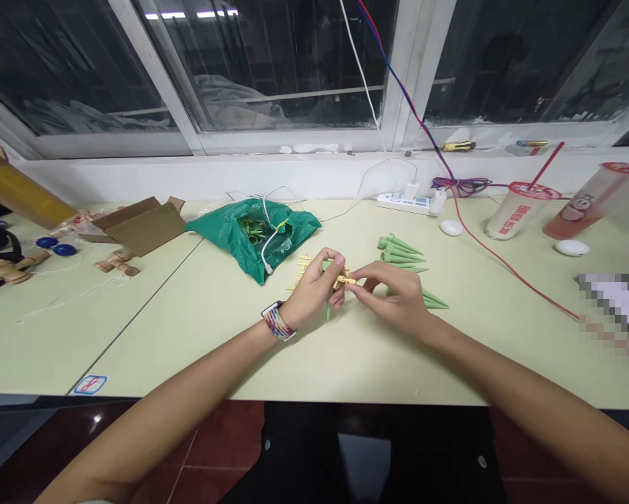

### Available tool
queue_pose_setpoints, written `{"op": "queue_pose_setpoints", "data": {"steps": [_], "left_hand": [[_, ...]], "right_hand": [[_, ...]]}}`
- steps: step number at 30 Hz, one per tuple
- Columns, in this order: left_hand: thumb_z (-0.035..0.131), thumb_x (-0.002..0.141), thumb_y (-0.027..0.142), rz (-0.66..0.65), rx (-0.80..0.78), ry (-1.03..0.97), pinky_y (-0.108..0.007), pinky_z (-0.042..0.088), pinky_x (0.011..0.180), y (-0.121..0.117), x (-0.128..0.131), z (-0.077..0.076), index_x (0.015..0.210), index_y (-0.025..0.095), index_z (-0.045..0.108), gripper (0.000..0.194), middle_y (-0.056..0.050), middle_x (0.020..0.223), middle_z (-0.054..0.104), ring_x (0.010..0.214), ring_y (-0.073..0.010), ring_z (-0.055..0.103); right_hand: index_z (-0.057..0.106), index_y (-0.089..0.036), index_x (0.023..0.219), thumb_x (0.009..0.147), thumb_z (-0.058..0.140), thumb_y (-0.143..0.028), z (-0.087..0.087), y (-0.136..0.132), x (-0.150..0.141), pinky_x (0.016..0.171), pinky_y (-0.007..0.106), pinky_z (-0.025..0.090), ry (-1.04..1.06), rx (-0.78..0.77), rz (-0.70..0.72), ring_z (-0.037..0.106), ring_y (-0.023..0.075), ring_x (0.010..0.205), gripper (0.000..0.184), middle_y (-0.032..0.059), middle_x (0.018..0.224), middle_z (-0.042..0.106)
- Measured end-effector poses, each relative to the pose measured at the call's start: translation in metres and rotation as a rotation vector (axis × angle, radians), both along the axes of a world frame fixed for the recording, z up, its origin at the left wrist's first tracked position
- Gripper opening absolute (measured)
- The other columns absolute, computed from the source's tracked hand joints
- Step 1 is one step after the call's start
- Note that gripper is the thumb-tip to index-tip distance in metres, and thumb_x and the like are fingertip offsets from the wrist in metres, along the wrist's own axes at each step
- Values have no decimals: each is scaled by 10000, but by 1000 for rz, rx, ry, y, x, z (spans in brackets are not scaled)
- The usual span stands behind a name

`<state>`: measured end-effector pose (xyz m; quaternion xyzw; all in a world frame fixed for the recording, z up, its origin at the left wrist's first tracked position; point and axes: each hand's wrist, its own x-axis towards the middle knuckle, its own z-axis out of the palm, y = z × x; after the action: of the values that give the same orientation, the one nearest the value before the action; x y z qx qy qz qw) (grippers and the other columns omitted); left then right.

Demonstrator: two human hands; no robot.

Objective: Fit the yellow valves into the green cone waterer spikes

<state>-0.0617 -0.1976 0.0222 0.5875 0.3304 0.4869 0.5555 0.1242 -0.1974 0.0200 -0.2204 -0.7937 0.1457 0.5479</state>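
Observation:
My left hand [317, 288] is closed around a thin green cone [328, 308] whose tip points down toward the table. My right hand [391, 292] pinches a small yellow piece [344, 281] and holds it against the top of that cone. Both hands hover just above the pale green table [199, 329]. Several loose yellow pieces [301, 269] lie behind my left hand. Several finished green cones [401, 252] lie in a pile behind and right of my right hand. A banded watch sits on my left wrist.
An open green plastic bag [241, 234] with green strips and a white cable lies behind the hands. Cardboard pieces [139, 224] and wooden toys [10, 269] are at left. A power strip [409, 203], red wire, two drink cups [519, 210] and white earbud cases stand at right.

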Motion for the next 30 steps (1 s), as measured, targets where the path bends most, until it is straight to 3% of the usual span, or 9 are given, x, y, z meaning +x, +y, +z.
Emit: {"op": "queue_pose_setpoints", "data": {"steps": [5,10,13,15,18,21,25,30], "left_hand": [[513,1034,415,-77,20,-70,-267,524,535,-1,-5,-3,1097,243,457,192,30,880,577,569,-101,567],[603,953,267,-47,156,56,-250,508,606,-5,-7,-1,1132,248,416,260,23,958,550,652,-94,577],[575,986,257,-45,179,87,-259,518,635,-8,-5,-1,1156,255,389,252,19,962,540,688,-101,578],[565,995,250,-55,181,93,-266,527,648,-8,-4,-2,1161,257,382,248,15,975,537,707,-105,584],[574,994,257,-48,170,90,-270,534,640,-8,-4,-4,1162,259,383,254,8,1014,531,701,-101,585],[601,994,293,-45,163,65,-279,548,658,-7,-4,-3,1151,260,379,274,16,985,546,693,-104,590],[632,997,349,-61,154,48,-296,547,721,-7,-4,0,1140,259,374,308,28,894,581,715,-126,624],[690,971,400,-33,187,54,-313,539,774,-7,-2,2,1126,252,393,366,5,921,600,808,-161,673]], "right_hand": [[747,-223,998,974,685,-207,1,0,1,573,267,553,-40,-9,-12,690,139,651,68,41,862,776],[757,-218,939,964,722,-331,-2,1,-1,606,284,572,44,-350,61,705,159,668,121,31,819,770],[719,-195,783,981,687,-439,-3,4,0,562,284,543,53,-562,77,668,149,572,316,21,694,717],[676,-185,693,1018,612,-485,-3,7,2,556,280,524,30,-624,79,646,140,547,446,20,639,676],[708,-187,849,1036,571,-486,-2,10,5,569,279,546,52,-642,126,664,136,574,379,23,732,696],[699,-211,1080,951,718,-415,0,11,6,592,283,586,66,-550,170,693,140,640,243,34,915,721],[733,-211,1025,951,727,-351,2,10,6,620,297,610,59,-430,189,721,154,692,158,45,915,725],[754,-221,1020,957,732,-385,3,10,8,624,325,634,97,-501,213,750,193,737,177,57,883,758]]}}
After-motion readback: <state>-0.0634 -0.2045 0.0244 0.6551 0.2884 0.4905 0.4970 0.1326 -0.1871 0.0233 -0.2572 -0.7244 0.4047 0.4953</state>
